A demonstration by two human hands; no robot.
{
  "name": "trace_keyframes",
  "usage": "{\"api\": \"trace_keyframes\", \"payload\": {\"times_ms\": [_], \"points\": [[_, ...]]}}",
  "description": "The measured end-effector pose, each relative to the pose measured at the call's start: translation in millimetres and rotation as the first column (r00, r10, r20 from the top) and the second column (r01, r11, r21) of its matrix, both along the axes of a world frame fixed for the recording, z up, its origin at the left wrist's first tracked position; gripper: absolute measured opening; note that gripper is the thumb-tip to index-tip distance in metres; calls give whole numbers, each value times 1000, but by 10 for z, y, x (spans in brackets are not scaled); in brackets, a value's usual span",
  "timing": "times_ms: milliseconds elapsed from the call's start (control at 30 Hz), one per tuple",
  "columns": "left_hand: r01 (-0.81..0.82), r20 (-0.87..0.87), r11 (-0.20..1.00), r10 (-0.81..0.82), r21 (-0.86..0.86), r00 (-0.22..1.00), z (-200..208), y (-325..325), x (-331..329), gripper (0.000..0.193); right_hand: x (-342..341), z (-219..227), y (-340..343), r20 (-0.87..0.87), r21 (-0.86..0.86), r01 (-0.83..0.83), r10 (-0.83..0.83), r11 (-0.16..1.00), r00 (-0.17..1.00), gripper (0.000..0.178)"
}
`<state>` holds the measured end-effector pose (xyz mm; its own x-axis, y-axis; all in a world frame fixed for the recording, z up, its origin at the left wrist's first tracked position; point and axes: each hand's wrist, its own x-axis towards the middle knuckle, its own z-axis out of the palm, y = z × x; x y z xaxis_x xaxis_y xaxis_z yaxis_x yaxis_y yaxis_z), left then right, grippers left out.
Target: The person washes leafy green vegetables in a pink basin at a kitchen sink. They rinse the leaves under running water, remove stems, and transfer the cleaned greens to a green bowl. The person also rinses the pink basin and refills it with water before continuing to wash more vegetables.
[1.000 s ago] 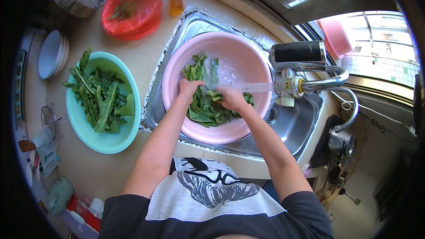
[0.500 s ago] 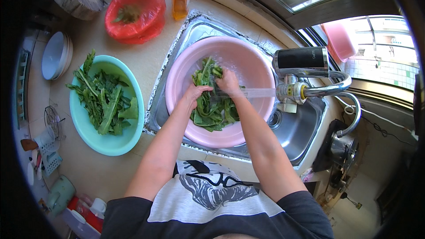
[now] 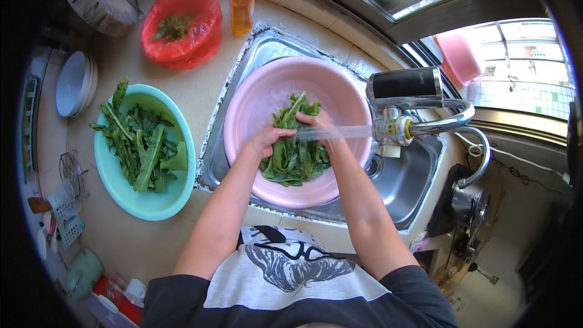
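A bunch of long leafy greens (image 3: pixel 294 167) lies in the pink basin (image 3: pixel 238 103), which sits in the metal sink. My left hand (image 3: pixel 267 141) grips the bunch at its left side, thumb stretched over the leaves. On the other side my right hand (image 3: pixel 319 126) is closed around the stems and leaves, its fingertips partly hidden among them. A stream of water (image 3: pixel 349 133) from the faucet (image 3: pixel 388 129) runs across my right hand onto the greens. More leafy greens (image 3: pixel 146 149) fill the mint-green basin (image 3: pixel 189 161) on the counter to the left.
A red plastic bag (image 3: pixel 209 9) with plant scraps and a bottle of amber liquid (image 3: pixel 242 9) stand behind the basins. Stacked bowls (image 3: pixel 74 85) are at the far left. The sink drain (image 3: pixel 375 165) shows right of the pink basin, with a pot (image 3: pixel 467 203) farther right.
My right hand has come nearer to me, under the water stream, and the greens are gathered more closely between both hands. The whole view has shifted slightly.
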<state>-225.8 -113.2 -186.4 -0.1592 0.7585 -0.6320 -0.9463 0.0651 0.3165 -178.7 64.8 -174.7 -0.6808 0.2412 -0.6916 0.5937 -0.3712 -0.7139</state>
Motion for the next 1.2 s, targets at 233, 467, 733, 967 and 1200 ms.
{"api": "trace_keyframes", "payload": {"times_ms": [233, 467, 733, 967, 1200], "points": [[-393, -661, 880, 131, -265, 739, 53, 50, 133, 40, 118, -91, -140, 222, 820, -326, 263, 470, 939, 44], [-404, -508, 887, 248, -223, 825, -77, 20, 50, 43, -29, 142, -182, -41, 31, 262, -261, 965, 965, 31], [-252, -412, 952, 163, -172, 896, -53, 8, 41, 35, -44, 310, -154, -155, -176, 276, -303, 945, 940, 28], [-420, -366, 905, 368, -72, 855, 68, 24, -5, 29, 325, 374, 126, -253, -356, 213, -313, 910, 916, 32], [-595, -354, 760, 498, -261, 791, -172, -37, -53, 34, 966, 827, 404, -341, -366, 532, -642, 764, 687, 35]]}}
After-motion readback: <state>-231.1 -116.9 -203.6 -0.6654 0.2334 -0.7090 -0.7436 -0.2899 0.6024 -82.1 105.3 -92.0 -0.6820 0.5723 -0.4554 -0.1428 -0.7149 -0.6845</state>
